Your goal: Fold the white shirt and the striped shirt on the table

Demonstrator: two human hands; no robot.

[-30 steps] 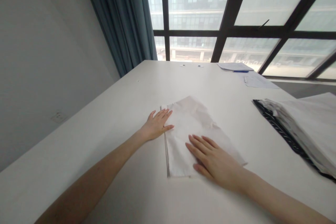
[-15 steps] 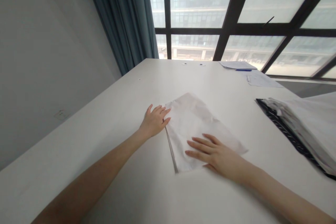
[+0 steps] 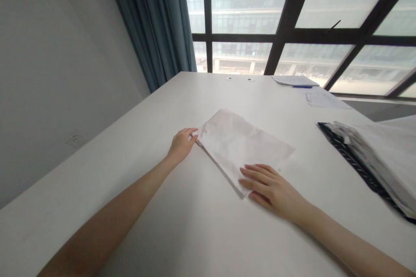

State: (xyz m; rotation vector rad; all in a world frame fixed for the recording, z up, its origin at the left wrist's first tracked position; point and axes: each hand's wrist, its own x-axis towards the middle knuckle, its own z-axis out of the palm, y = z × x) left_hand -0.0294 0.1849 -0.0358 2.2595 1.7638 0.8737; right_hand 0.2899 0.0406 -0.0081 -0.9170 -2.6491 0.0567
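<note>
A thin white folded sheet (image 3: 240,138), soft like cloth or plastic film, lies flat and turned at an angle on the white table. Its left edge shows a narrow grey-brown line of layers. At the sheet's left corner, the thumb and fingers of my left hand (image 3: 183,143) close in a pinch. My right hand (image 3: 268,186) rests palm down with fingers stretched over the sheet's near right part, covering some of that edge.
To the right lies a stack of similar white sheets (image 3: 383,147) on a black bag with white marks (image 3: 360,166). Papers (image 3: 295,80) and a blue pen (image 3: 302,87) are at the table's far right. A wall stands left, with a blue curtain (image 3: 159,21) and window behind.
The white sheet has turned anticlockwise, its near corner swinging right and its left corner shifting left. My left hand has moved left and closed on that corner; my right hand has shifted slightly right.
</note>
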